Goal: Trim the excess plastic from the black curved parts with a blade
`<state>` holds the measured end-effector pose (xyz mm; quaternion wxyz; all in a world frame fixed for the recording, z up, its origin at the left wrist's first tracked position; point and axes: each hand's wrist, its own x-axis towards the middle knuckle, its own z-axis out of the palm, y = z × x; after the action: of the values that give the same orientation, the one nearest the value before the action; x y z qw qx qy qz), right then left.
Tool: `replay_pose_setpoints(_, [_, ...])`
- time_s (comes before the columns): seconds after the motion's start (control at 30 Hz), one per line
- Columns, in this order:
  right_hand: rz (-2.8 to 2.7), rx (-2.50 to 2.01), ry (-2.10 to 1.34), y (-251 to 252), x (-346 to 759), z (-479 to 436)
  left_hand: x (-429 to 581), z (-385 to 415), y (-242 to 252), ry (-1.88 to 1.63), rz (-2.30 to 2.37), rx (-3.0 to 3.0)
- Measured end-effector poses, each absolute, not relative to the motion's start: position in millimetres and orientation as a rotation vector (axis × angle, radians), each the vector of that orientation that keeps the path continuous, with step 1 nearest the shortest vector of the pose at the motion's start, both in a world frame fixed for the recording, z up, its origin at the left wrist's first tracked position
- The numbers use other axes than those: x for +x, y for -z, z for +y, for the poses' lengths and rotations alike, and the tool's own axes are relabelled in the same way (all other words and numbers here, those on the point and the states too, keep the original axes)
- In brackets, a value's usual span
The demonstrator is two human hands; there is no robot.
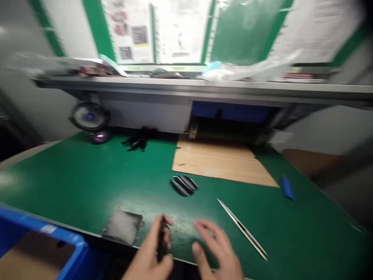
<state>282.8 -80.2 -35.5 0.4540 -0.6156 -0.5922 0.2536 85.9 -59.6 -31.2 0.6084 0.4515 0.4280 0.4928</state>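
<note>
My left hand (151,252) is at the near edge of the green table mat (87,182), pinching a thin black strip (161,239) between thumb and fingers. Beside it my right hand (217,252) lies with spread fingers on the mat and holds nothing. A pair of metal tweezers (241,228) lies just right of that hand. Two or three more black curved strips (184,185) rest together on the mat a little farther away. The picture is blurred.
A sheet of cardboard (221,161) lies at the back middle. A grey pad (122,226) sits left of my hands, a blue bin (70,249) at the near left corner. A small fan (89,116), dark parts (136,142) and a blue item (287,188) are farther off.
</note>
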Motion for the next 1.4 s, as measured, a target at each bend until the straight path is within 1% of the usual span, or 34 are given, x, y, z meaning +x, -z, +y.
replay_pose_setpoints(0.07, [-1.527,-1.836,-0.178,34,325,-71,93,-51,15,-1.187,0.847,0.723])
replay_pose_setpoints(0.1, [-1.537,-1.974,-0.019,34,344,-66,97,-47,5,-1.204,0.796,0.584])
replay_pose_setpoints(0.17, [-1.549,-2.124,0.078,38,375,-57,105,-41,-17,-1.247,0.729,0.373])
replay_pose_setpoints(0.3, [-1.63,-2.084,-0.014,53,395,-47,120,-32,-42,-1.342,0.671,0.104])
replay_pose_setpoints(0.37, [-1.611,-2.05,-0.027,54,394,-49,122,-27,-44,-1.386,0.652,0.026])
replay_pose_setpoints(0.47, [-1.552,-1.96,-0.075,43,380,-64,120,-24,-44,-1.45,0.651,-0.004])
replay_pose_setpoints(0.53, [-1.552,-1.796,-0.22,30,360,-81,118,-25,-45,-1.495,0.69,0.011])
replay_pose_setpoints(0.63, [-1.748,-1.424,-0.432,12,317,-106,117,-29,-49,-1.553,0.747,0.02])
replay_pose_setpoints(0.7, [-1.929,-1.229,-0.481,4,292,-115,117,-30,-51,-1.578,0.775,0.018])
replay_pose_setpoints(0.77, [-2.024,-1.145,-0.524,0,275,-118,118,-32,-51,-1.596,0.8,0.013])
replay_pose_setpoints(1.1, [-2.085,-1.266,-0.798,-14,271,-114,115,-42,-50,-1.682,0.861,0.198])
replay_pose_setpoints(1.23, [-2.119,-1.337,-0.706,-10,270,-115,118,-45,-54,-1.706,0.93,0.248])
replay_pose_setpoints(1.4, [-2.181,-1.378,-0.481,-5,268,-114,120,-49,-57,-1.709,1.008,0.26])
